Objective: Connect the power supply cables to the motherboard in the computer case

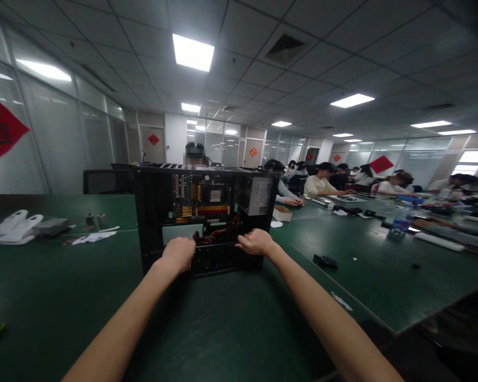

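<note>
A black computer case (149, 223) stands on the green table in front of me, its open side facing me. Inside it I see a motherboard (189, 191), a silver-labelled power supply (259, 195) and a bundle of cables (225, 229). A dark bar (217, 245) runs across the lower part of the case. My left hand (178, 253) is closed on this lower part at the left, fingers curled over the bar. At the right, my right hand (257, 242) also grips the case, its fingertips partly hidden.
On the green table (56, 286), white devices (14, 227), a grey box (51, 227) and papers (94, 237) lie left. A small black part (325, 261), an open box (282, 213) and a bottle (400, 220) are right. Other people sit behind and along the right.
</note>
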Available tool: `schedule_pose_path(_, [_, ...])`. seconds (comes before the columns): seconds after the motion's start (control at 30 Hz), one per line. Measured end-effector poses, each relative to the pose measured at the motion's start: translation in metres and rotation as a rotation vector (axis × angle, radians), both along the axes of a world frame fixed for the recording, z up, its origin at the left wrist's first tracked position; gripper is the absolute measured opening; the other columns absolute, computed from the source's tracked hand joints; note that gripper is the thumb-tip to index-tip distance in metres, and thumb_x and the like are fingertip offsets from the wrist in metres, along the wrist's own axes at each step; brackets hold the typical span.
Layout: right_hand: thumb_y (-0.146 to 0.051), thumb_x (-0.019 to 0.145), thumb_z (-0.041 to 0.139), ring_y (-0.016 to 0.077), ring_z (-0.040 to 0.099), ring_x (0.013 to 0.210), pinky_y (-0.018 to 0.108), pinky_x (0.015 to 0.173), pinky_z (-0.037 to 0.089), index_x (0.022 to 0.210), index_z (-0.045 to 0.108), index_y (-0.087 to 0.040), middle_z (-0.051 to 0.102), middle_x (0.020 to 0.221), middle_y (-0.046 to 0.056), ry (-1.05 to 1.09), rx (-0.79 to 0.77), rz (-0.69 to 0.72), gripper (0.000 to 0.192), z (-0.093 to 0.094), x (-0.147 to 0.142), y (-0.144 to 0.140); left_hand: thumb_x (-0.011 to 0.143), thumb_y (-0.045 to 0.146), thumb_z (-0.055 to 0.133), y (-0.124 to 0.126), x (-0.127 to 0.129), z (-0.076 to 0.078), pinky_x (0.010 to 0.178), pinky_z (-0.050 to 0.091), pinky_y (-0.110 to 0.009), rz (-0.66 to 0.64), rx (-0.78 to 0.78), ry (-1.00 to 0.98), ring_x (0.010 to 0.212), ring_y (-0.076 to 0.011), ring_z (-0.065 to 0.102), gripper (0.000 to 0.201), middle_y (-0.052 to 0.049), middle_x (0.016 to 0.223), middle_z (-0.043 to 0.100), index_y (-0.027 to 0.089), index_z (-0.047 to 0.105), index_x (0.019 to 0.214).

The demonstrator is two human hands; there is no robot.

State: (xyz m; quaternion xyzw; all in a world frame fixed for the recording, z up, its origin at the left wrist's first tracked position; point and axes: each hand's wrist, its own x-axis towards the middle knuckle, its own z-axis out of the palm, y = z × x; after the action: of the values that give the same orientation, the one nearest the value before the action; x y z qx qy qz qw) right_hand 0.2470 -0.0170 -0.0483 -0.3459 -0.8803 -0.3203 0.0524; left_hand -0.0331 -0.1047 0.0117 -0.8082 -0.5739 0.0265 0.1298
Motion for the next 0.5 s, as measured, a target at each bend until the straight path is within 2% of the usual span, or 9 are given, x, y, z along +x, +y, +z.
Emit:
schedule_pose_path(0.13, [-0.042,0.101,0.037,0.0167,0.063,0.058,0.025,0.052,0.029,0.088,0.064,-0.013,0.070,0.069,0.009,0.009,0.013,0.033,0.041,-0.002,-0.001,0.001,0.086,0.016,0.054,-0.009,0.004,0.011,0.082,0.056,-0.046,0.027,-0.093,-0.002,0.098,-0.0377,0.068,0.027,-0.025,0.103,0.071,0.005,0.073,0.101])
schedule_pose_path(0.33, [-0.044,0.101,0.036,0.0167,0.063,0.056,0.026,0.050,0.027,0.084,0.063,-0.013,0.068,0.065,0.009,0.050,0.047,0.091,0.045,-0.009,-0.007,-0.007,0.081,0.006,0.051,-0.013,-0.005,0.019,0.081,0.056,-0.045,0.015,-0.156,-0.014,0.097,-0.0370,0.069,0.029,-0.025,0.101,0.071,0.006,0.074,0.099])
schedule_pose_path(0.5, [-0.056,0.099,0.033,0.0203,0.067,0.061,0.026,0.053,0.030,0.085,0.065,-0.013,0.070,0.068,0.011,0.072,-0.065,-0.050,0.055,0.006,-0.018,-0.023,0.080,0.006,0.051,-0.009,-0.013,0.019,0.081,0.056,-0.044,-0.016,-0.180,-0.018,0.097,-0.0370,0.069,0.030,-0.024,0.102,0.071,0.006,0.073,0.099])
